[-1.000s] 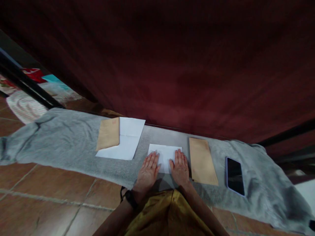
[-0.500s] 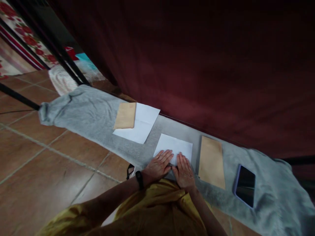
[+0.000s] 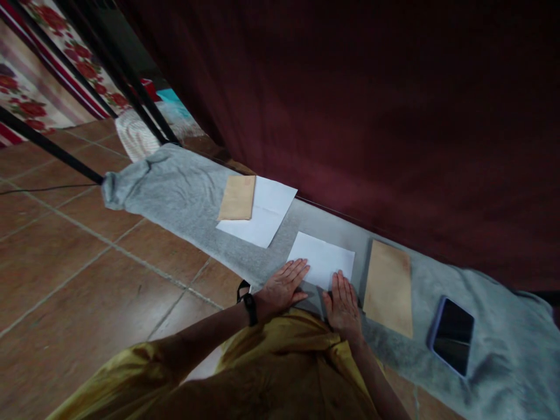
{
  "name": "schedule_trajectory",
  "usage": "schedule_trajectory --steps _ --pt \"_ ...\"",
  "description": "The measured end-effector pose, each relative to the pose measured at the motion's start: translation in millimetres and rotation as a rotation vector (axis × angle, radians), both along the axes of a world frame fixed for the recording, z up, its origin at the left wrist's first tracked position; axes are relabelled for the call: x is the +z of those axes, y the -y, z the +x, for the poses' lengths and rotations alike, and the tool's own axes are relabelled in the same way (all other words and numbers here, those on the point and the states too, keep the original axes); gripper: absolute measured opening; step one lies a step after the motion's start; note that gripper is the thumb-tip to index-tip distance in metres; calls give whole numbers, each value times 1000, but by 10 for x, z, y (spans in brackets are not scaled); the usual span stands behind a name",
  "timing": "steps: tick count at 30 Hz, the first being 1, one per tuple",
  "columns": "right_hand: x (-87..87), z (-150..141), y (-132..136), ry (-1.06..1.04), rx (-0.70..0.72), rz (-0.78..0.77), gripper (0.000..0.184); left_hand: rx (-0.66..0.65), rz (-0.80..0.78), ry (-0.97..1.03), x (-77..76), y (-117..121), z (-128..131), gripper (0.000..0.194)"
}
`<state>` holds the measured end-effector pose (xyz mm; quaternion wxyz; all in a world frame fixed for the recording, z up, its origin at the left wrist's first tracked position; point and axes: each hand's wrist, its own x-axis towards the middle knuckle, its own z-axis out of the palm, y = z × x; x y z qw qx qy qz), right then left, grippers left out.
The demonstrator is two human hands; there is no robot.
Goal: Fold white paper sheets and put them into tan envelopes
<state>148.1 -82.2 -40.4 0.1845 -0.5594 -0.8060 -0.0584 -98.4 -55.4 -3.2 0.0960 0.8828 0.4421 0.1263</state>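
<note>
A white sheet of paper (image 3: 326, 256), which looks folded, lies flat in front of me on the grey cloth. My left hand (image 3: 284, 286), a black band at its wrist, rests on the sheet's near left corner with fingers stretched out. On the near right part of the same sheet lies my right hand (image 3: 344, 303), flat, its fingers extended. Neither hand grips anything. Just right of my right hand is a brown envelope (image 3: 389, 286). Farther left, a smaller brown envelope (image 3: 237, 197) lies partly over a larger white sheet (image 3: 273, 213) with a crease across it.
The grey cloth (image 3: 184, 186) covers a long narrow surface. A phone (image 3: 454, 335) lies on it at the right. A dark red curtain (image 3: 350, 116) hangs along the far edge. Black metal poles (image 3: 52, 146) stand at the left above the tiled floor (image 3: 87, 274).
My hands drew close together along the paper's near edge, then moved apart towards its two sides. The view has turned, so the surface now slants down to the right.
</note>
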Motion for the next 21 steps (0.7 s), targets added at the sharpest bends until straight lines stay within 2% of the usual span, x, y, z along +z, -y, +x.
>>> schedule_trajectory --steps 9,13,17,21 --pt "-59 50 54 -43 -9 18 69 24 12 -28 53 69 -92 78" --pt "-28 23 44 -99 -59 5 68 57 36 -32 65 52 -81 68" --pt "103 -103 -130 -160 -40 -34 64 95 57 -17 33 -124 56 59" --pt "201 -268 -475 -175 -26 -82 60 92 81 10 -14 -444 319 58"
